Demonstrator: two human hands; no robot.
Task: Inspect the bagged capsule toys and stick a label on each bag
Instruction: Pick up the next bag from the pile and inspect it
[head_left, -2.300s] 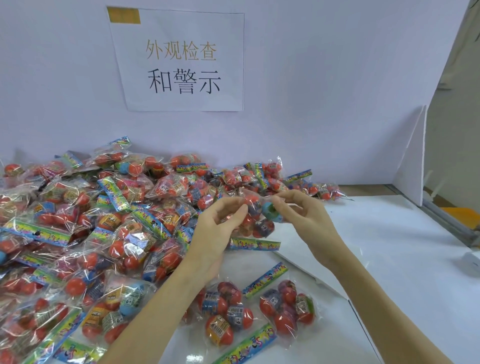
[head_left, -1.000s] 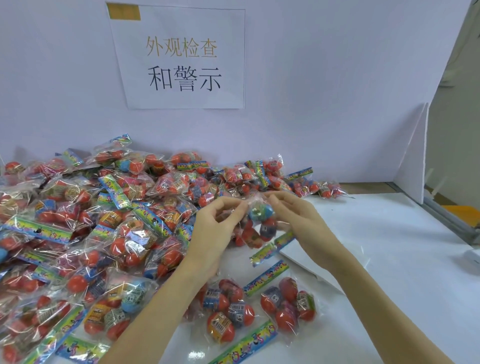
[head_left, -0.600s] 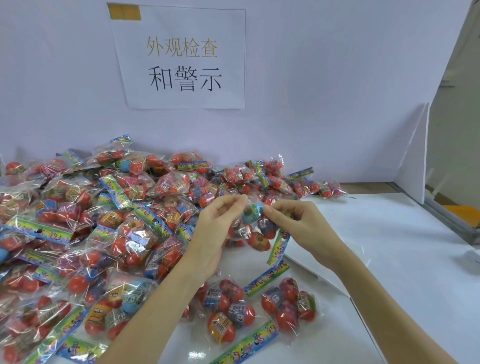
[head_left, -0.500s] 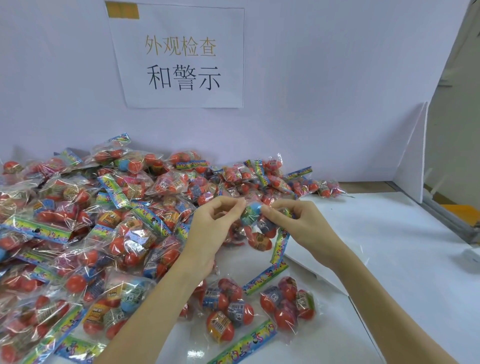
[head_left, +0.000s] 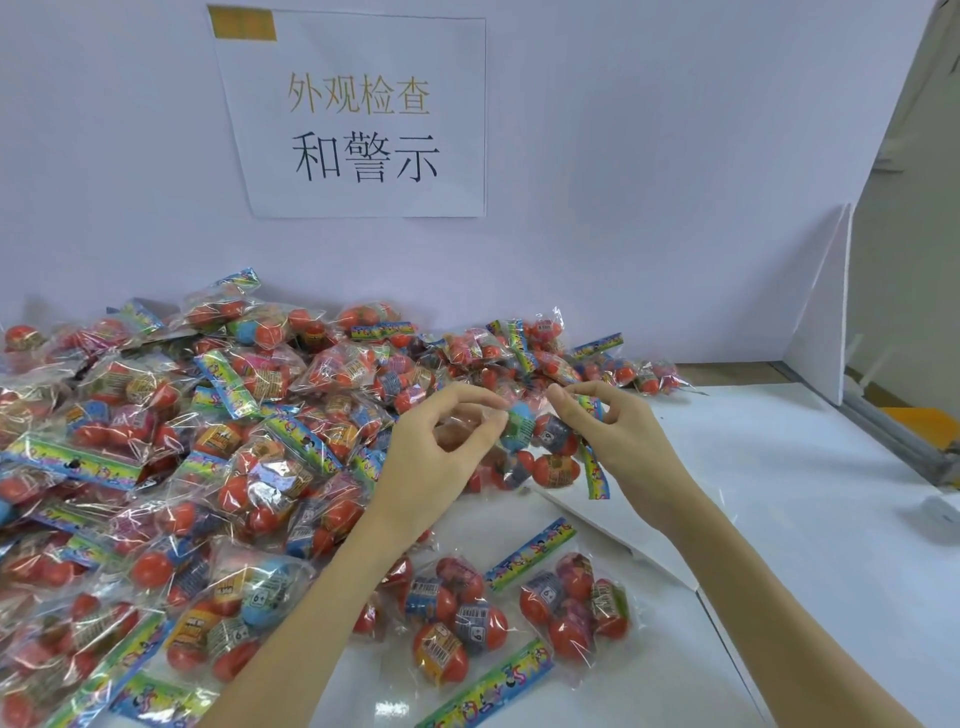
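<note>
A large heap of bagged capsule toys spreads to the left of the worker's hands and behind them, clear cellophane packs of mostly red capsules with rainbow-striped header cards, banked against a white back wall. The left hand is raised just in front of the heap, thumb and forefinger curled together and pinching the left edge of one clear bag. That bag hangs between the two hands, above the white table; a blue capsule and several red ones show through the film, and its striped header card dangles on the right-hand side, close against the right palm. The right hand pinches the bag's opposite top edge between thumb and forefinger, the remaining fingers loosely curled. Below the wrists, nearer the worker, two more packs lie flat on the table: one bag under the left forearm, with barcoded capsules and a striped header at its near end, and another bag between the two forearms, its header pointing toward the hands. Above the hands a paper sign with Chinese characters is taped to the wall. To the right of the right hand a white sheet lies on the table, and farther right a white board stands upright at the table's edge.
</note>
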